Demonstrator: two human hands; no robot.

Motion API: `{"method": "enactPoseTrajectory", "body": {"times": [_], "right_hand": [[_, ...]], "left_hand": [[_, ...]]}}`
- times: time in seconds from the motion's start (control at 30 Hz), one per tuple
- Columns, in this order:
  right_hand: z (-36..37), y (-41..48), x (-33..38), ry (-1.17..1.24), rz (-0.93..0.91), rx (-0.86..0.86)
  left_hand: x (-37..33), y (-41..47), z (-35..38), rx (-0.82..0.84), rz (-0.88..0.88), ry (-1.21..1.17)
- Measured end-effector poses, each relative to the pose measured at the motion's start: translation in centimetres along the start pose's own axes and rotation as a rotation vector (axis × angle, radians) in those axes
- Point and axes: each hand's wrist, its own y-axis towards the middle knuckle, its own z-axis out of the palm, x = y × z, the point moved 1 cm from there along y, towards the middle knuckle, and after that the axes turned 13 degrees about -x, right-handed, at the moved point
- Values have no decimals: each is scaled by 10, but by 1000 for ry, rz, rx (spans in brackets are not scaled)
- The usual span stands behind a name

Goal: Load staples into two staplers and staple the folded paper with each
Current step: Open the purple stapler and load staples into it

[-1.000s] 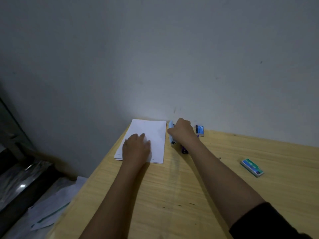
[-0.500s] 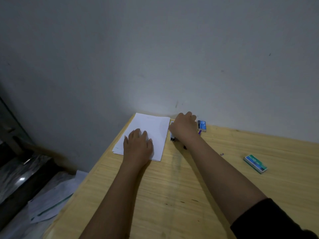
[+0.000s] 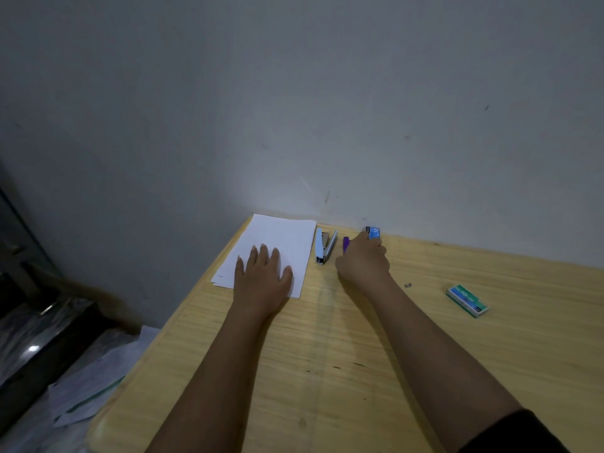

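**Hands at far edge of worktop, staplers between them**

- Light wooden worktop (image 3: 327, 371) butts against a plain grey-white wall (image 3: 294, 93).
- White sheet stack of paper (image 3: 281, 243) lies at far-left corner, long side running toward wall. Fold not discernible.
- Left hand (image 3: 263, 276) flat on near part of paper, palm down, fingers spread, gripping nothing.
- White/light-blue stapler w/ metal arm (image 3: 323, 248) lies just right of paper's edge, sprung open in a narrow V, not touched by either hand.
- Purple stapler (image 3: 345, 244) next to it on the right; only its far end shows, rest hidden under right hand.
- Right hand (image 3: 362, 263) curled, knuckles up, over purple stapler, fingertips reaching the small blue staple box (image 3: 374, 232) by the wall. Contact w/ box looks likely; whether the hand is clamped on box or stapler: can't tell, fingers hide it.
- Green/teal staple box (image 3: 467, 300) lies well to the right, alone, lying flat.
- Small dark metal bit (image 3: 407, 284) on the wood between right forearm and green box; too small to ID.
- Black sleeve (image 3: 516, 433) on right upper arm at bottom-right corner.
- Off the worktop's left edge: loose papers w/ green print (image 3: 88, 397) lower down, dark shiny surface (image 3: 29, 338) beyond.
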Motion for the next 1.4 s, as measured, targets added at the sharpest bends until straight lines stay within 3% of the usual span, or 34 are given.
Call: {"method": "enactPoseTrajectory", "body": {"times": [0.17,0.27,0.33,0.4,0.5,0.63,0.83,0.97,1.13,1.4], "right_hand": [[-14,-9,-12,61,-13,12],[-24,-18,-25,171,-45,-29],[-33,-24,-37,250,-82,-73],[-42,-30,-47,310,-139,-135],[-54,-41,-64,374,-204,-233],[-65,-54,-93,454,-280,-372],[-74,-67,-125,657,-340,-299],[-89,-61,-141,829,-256,-341],[-99,-49,-146,740,-169,-326],[-94,-46,-159,853,79,-302]], "left_hand": [[-1,0,0,-76,-16,-54],[-3,1,-3,-252,-3,-92],[-14,1,-10,-420,4,-192],[-36,-1,-20,-473,-33,-417],[-84,-9,-31,-235,-79,-892],[-139,-26,-29,13,-43,-1153],[-161,-35,-27,-33,43,-1153],[-171,-39,-38,-73,235,-933],[-188,-49,-47,-129,400,-749],[-181,-47,-42,-129,260,-872]]}}
